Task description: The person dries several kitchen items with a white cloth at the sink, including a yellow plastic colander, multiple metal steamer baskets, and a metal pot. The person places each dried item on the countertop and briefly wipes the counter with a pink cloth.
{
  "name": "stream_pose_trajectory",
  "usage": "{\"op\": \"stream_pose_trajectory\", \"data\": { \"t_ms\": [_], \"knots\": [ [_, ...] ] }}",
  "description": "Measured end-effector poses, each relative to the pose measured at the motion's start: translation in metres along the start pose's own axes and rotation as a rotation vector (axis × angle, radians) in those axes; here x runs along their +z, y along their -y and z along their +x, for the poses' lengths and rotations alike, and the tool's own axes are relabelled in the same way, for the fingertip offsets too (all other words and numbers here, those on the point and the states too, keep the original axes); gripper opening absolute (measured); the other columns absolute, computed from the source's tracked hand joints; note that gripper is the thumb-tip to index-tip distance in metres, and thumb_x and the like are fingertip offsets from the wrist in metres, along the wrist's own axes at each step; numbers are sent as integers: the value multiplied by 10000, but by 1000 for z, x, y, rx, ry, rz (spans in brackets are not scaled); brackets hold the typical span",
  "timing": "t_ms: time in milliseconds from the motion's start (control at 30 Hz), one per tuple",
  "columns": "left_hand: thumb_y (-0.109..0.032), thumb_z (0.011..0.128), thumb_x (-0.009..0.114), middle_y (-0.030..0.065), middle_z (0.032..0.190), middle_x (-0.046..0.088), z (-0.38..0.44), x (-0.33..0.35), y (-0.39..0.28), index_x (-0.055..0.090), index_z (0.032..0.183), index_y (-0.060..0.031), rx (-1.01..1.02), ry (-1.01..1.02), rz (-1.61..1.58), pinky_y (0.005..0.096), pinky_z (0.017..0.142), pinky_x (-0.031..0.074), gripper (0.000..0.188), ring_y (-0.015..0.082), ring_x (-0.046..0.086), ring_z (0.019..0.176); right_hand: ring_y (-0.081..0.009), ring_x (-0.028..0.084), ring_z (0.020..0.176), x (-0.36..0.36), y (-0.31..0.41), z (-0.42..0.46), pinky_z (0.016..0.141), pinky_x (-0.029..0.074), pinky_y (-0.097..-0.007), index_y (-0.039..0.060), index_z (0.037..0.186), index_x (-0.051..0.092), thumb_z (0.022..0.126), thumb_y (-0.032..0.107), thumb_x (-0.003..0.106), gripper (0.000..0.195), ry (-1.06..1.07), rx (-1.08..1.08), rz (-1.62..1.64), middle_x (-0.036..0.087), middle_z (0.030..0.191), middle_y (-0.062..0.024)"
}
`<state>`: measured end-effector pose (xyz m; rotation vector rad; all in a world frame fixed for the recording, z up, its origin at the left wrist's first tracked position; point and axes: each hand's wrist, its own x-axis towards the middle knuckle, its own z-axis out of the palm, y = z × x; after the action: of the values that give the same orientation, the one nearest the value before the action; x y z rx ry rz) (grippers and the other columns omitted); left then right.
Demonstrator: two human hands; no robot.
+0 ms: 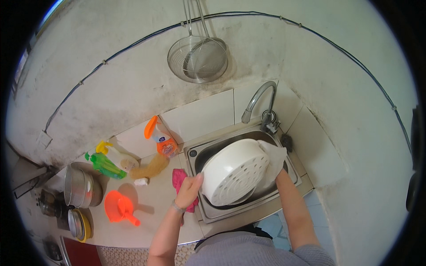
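Observation:
Over the stainless steel sink [207, 215], a white plastic colander [233, 166] is tilted on its side, its holed bottom facing right and towards me. My left hand [189, 190] grips the colander's left edge, thumb up. A white cloth [277, 159] lies against the colander's right side. My right hand [281, 173] is behind that cloth, pressing it to the colander; its fingers are mostly hidden. Part of a rounded, shiny thing [244, 197] shows beneath the colander, too covered to name. The chrome gooseneck faucet [263, 94] arches above the sink's back corner.
A pink cloth [179, 179] lies left of the sink. Along the wall stand an orange spray bottle [166, 144], a cream bottle [118, 158] and a green pump bottle [106, 166]. An orange dipper [119, 207] and metal pots [75, 186] sit further left. Strainers [199, 60] hang above.

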<state>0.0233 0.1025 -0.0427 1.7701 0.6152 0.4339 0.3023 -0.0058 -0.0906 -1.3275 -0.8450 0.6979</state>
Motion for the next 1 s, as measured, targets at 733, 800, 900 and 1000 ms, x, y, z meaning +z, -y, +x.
{"op": "stream_pose_trajectory", "data": {
  "t_ms": [733,800,900,1000],
  "knots": [
    [-119,678,510,177,593,545,46,59,-10,595,695,-37,345,-518,536,408,499,420,119,351,540,558,-280,461,912,130,53,-58,727,349,-409,47,1001,545,730,188,514,308,-352,-639,-764,489,994,-122],
    [-148,755,506,180,532,495,42,60,-12,546,623,-21,381,-575,410,390,447,388,188,344,515,495,-279,464,884,114,63,-40,718,349,-397,52,948,547,692,191,541,291,-290,-656,-709,493,955,-112],
    [-183,817,509,184,481,405,25,60,-42,508,567,-9,261,-557,377,334,395,342,304,301,430,387,-274,494,850,62,53,-3,737,373,-380,40,904,540,693,182,534,255,-304,-677,-668,522,916,-112],
    [-162,808,531,162,471,357,18,57,-48,481,542,-4,321,-542,248,299,386,321,313,261,329,377,-241,513,893,27,19,7,803,397,-347,21,976,535,783,197,460,271,-310,-648,-690,554,975,-100]
  ]
}}
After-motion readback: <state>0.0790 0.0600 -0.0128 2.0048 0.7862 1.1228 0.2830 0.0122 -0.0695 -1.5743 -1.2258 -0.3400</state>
